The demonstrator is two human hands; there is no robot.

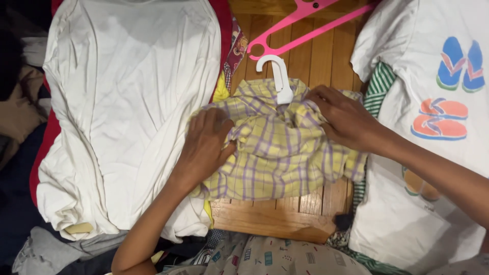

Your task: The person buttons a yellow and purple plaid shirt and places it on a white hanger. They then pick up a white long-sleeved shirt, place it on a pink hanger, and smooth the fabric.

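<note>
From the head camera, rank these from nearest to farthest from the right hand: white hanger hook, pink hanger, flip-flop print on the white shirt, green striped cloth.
From the right hand:
1. White hanger hook, just to its left, poking out of the yellow plaid shirt.
2. Green striped cloth, just to its upper right; too close to call against the hook.
3. Pink hanger, above on the wooden surface.
4. Flip-flop print, far right.

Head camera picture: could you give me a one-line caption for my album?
Left hand and right hand gripping a yellow plaid shirt on a white hanger, between white garments.
</note>
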